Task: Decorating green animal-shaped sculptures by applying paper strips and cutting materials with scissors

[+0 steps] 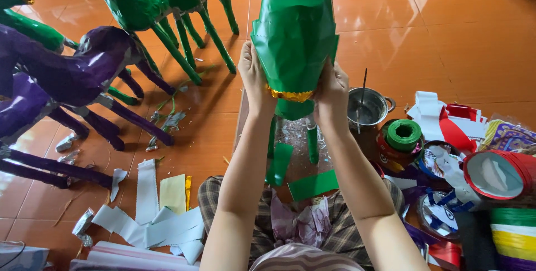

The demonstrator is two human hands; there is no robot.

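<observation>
Hands up: my left hand (254,75) and right hand (330,89) clasp the green paper horse (295,31) from both sides at its gold band, fingers curled tight, I think. It hangs above my lap; right of it stands a metal pot (368,108), left the purple horses (72,70).

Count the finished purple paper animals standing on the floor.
2, both at the left: one purple animal in front of the green figures, another cut off by the left edge. More may lie out of frame.
</observation>
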